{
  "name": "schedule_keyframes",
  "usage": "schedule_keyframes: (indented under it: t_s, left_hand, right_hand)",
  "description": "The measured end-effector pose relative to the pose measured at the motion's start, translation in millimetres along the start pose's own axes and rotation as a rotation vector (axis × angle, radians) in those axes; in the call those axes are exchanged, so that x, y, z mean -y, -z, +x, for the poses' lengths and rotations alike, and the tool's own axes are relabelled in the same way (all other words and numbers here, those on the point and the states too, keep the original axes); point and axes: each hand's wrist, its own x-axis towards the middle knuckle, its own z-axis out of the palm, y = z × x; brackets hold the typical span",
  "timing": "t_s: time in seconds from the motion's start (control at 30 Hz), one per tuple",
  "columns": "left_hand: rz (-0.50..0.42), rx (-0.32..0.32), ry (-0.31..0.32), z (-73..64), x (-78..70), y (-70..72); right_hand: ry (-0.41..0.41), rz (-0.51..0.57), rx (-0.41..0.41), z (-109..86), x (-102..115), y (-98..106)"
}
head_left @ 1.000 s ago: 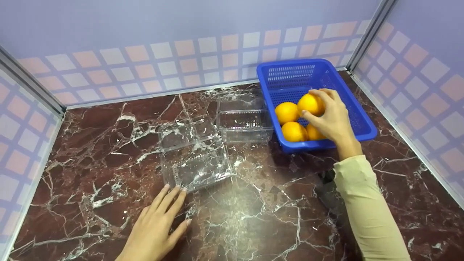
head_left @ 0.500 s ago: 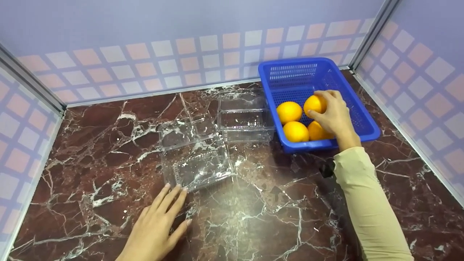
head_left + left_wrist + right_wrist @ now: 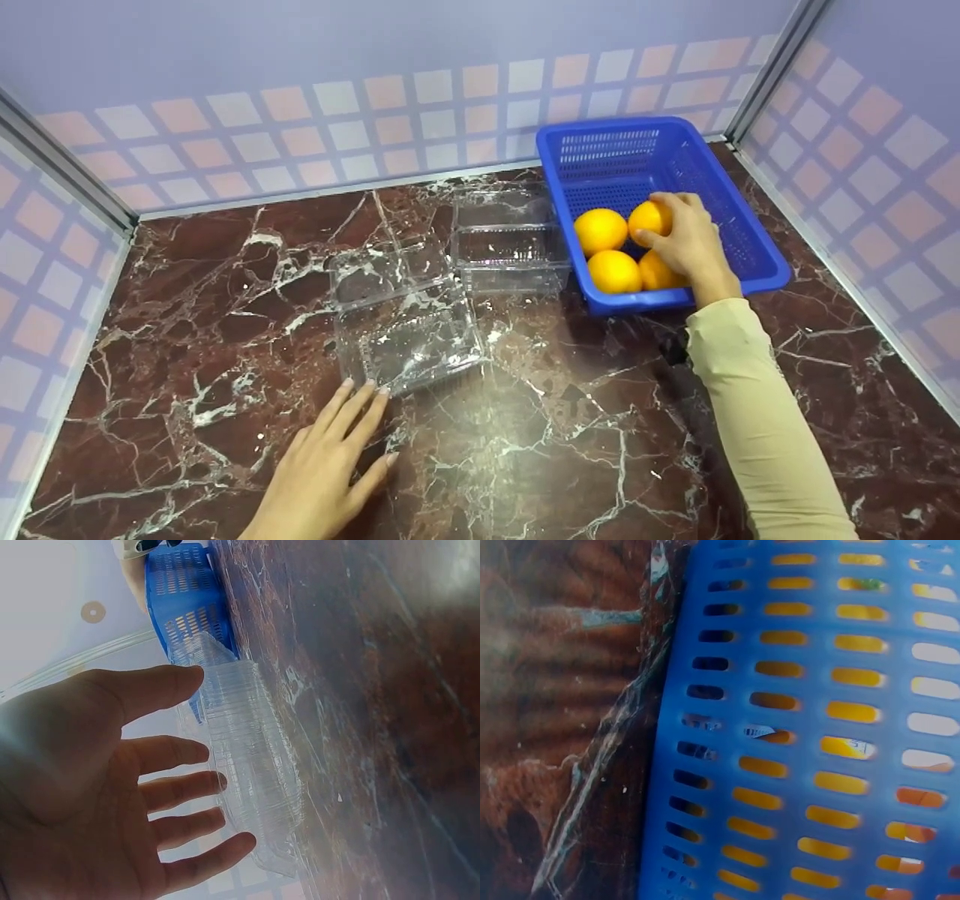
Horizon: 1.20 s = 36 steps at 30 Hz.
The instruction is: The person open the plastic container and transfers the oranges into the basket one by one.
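My right hand [image 3: 690, 240] reaches into the blue plastic basket [image 3: 634, 301] and holds an orange [image 3: 646, 217] between thumb and fingers. Beside it in the basket lie more oranges [image 3: 600, 231], one partly covered by the hand. The right wrist view shows only the slotted basket wall [image 3: 744, 637], with orange fruit behind the slots; the hand is not seen there. My left hand [image 3: 319, 457] lies with fingers extended at the near edge of an opened clear plastic clamshell box [image 3: 409, 337]. In the left wrist view, the left hand [image 3: 112, 787] has its fingertips close to the clear box [image 3: 251, 757].
Another clear plastic box [image 3: 506, 244] stands between the opened box and the basket, close against the basket's left side. The marble-patterned table [image 3: 187, 330] is bounded by tiled-print panels [image 3: 300, 112] at the back and both sides.
My right hand has lowered the orange a little, deeper into the basket and slightly right, apart from the orange at its left. The left hand has stayed in place.
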Motion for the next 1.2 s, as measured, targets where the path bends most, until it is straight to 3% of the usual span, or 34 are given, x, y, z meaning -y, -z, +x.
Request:
schedule_keyframes:
  t_s: [0.33, 1.2]
  left_hand:
    - [0.009, -0.01, -0.003, 0.4, -0.1, 0.0]
    - [-0.021, -0.05, 0.002, 1.8, -3.2, -3.6]
  right_hand:
    - [-0.051, -0.052, 0.131, 3.3, -2.4, -1.0]
    - [-0.046, -0.029, 0.1, 0.4, -1.4, -1.9]
